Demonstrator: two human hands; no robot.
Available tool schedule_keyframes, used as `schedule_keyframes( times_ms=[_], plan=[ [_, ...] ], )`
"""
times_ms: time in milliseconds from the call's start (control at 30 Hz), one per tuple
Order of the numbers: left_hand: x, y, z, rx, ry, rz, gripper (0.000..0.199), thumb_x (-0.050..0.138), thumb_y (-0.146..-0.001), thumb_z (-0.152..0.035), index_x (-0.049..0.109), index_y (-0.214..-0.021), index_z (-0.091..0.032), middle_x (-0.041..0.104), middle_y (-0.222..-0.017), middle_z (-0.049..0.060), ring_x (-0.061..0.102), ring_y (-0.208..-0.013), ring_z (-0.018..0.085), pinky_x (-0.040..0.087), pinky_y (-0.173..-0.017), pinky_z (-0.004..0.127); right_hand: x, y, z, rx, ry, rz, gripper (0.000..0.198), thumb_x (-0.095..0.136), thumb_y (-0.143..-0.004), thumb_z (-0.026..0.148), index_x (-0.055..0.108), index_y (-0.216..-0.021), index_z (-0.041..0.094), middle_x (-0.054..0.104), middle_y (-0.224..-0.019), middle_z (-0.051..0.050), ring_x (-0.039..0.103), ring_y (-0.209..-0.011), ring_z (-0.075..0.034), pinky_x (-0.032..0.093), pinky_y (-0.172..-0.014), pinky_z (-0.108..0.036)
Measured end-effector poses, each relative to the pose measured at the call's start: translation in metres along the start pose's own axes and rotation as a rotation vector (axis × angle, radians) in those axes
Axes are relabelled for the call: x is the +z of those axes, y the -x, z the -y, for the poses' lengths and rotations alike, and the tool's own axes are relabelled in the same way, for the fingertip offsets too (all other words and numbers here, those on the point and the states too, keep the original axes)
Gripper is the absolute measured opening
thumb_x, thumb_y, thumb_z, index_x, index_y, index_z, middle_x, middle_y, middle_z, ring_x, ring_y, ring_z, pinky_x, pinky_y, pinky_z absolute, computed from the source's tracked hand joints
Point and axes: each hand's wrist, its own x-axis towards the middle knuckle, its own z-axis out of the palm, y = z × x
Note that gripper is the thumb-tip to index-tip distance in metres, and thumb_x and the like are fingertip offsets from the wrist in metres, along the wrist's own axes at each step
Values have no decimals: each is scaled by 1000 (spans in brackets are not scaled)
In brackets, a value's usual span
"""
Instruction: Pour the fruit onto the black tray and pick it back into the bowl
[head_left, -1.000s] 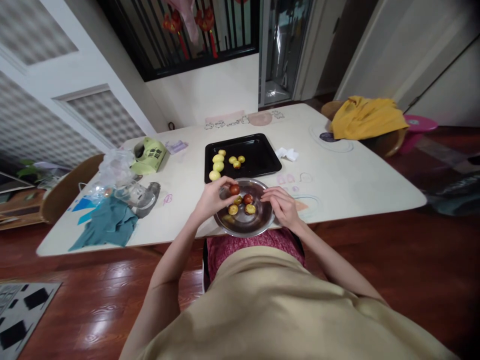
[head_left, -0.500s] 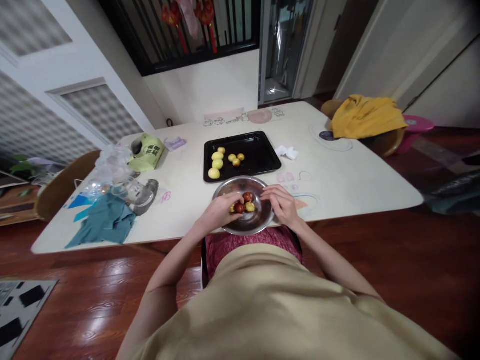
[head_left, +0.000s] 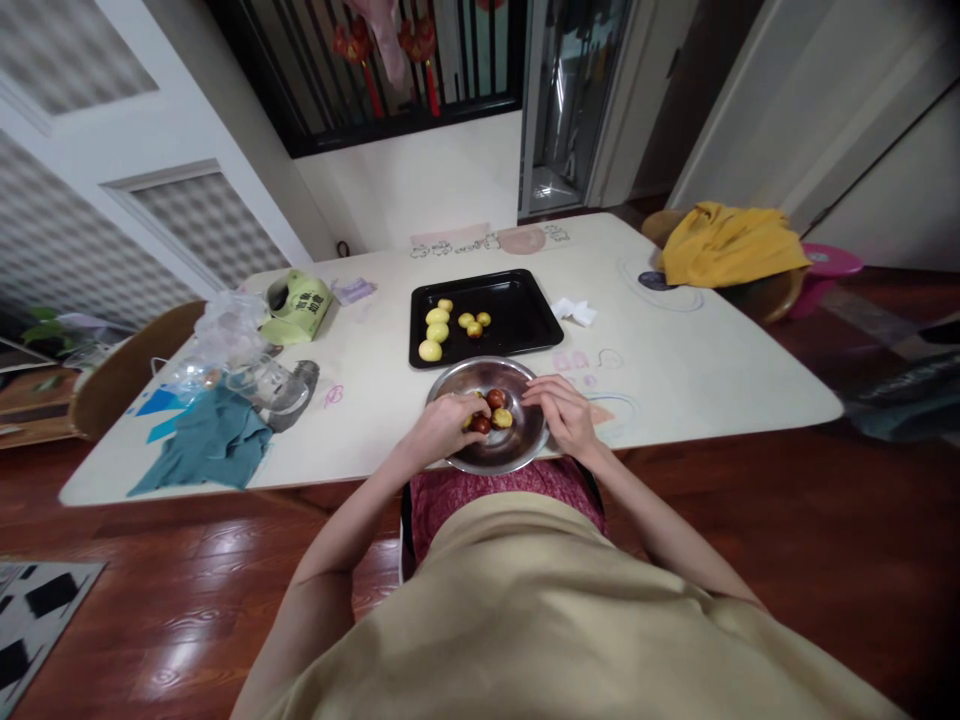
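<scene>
A shiny metal bowl (head_left: 517,455) stands at the table's near edge, holding several small round fruits. Two are reddish-brown, and a yellow fruit (head_left: 502,418) lies beside them. My left hand (head_left: 444,425) reaches over the bowl's left side, its fingers and thumb curled around a reddish-brown fruit (head_left: 481,425); its palm side is hidden. At the right rim, my right hand (head_left: 566,412) grips the bowl, fingertips reaching over the edge. Just behind is a black tray (head_left: 517,310), with larger yellow fruits (head_left: 437,332) in a column and three smaller yellow-brown fruits (head_left: 474,328) grouped beside them.
A crumpled white tissue (head_left: 574,311) lies right of the tray. On the table's left are a teal cloth (head_left: 214,440), clear plastic packaging (head_left: 225,335) and a green paper bag (head_left: 300,305). A yellow garment (head_left: 731,245) hangs over a chair at the right.
My left hand has shifted slightly and curls lower among the fruits in the bowl. My right hand stays at the rim. The view has tilted a little.
</scene>
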Motion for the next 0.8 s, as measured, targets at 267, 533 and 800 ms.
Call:
schedule_keyframes(
  times_ms=[267, 533, 800],
  plan=[
    [-12, 5, 5, 36, 183, -132, 13, 79, -93, -27, 76, -106, -22, 81, -110, 6, 77, -102, 25, 59, -96, 36, 0, 2, -1, -9, -3, -15, 41, 44, -111, 30, 79, -90, 23, 80, -91, -9, 74, -99, -26, 62, -89, -48],
    [-2, 3, 17, 0, 553, -405, 39, 64, -103, -51, 77, -85, -18, 79, -88, 7, 74, -84, 21, 58, -82, 33, -6, -23, -14, 74, -14, -7, 39, 48, -111, 36, 78, -88, 23, 79, -90, -8, 73, -92, -25, 61, -87, -47],
    [5, -1, 25, -38, 723, -482, 54, 63, -98, -67, 76, -80, -18, 79, -86, 9, 74, -84, 23, 60, -83, 36, 19, -93, -69, 102, -5, 278, 22, 62, -100, 30, 75, -115, 21, 72, -111, -9, 73, -92, -20, 66, -80, -35]
  ],
)
